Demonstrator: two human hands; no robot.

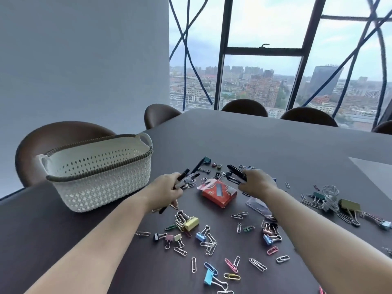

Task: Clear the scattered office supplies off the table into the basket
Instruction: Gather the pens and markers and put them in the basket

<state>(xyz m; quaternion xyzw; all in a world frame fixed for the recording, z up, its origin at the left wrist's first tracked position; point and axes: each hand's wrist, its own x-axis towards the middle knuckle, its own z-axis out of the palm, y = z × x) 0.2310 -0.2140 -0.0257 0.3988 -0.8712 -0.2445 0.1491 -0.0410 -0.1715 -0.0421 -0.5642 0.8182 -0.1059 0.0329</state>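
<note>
Left hand (167, 188) clamped on black pens (184, 176), right hand (257, 182) clamped on second pen bunch (235, 174), centre frame: gathered in bunches, likely for fewer trips. Basket (99, 179) centre left, within reach. Clips (191, 223) strewn lower frame on table (275, 149).

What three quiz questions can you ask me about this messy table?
1. True or false: the left hand and the right hand each hold black pens.
2. Where does the basket stand? A: left of the left hand. B: right of the right hand. C: on a chair.
3. Fill the gap: the box lying between the two hands is ____.

Key: 1 true; 2 A; 3 red.
</note>
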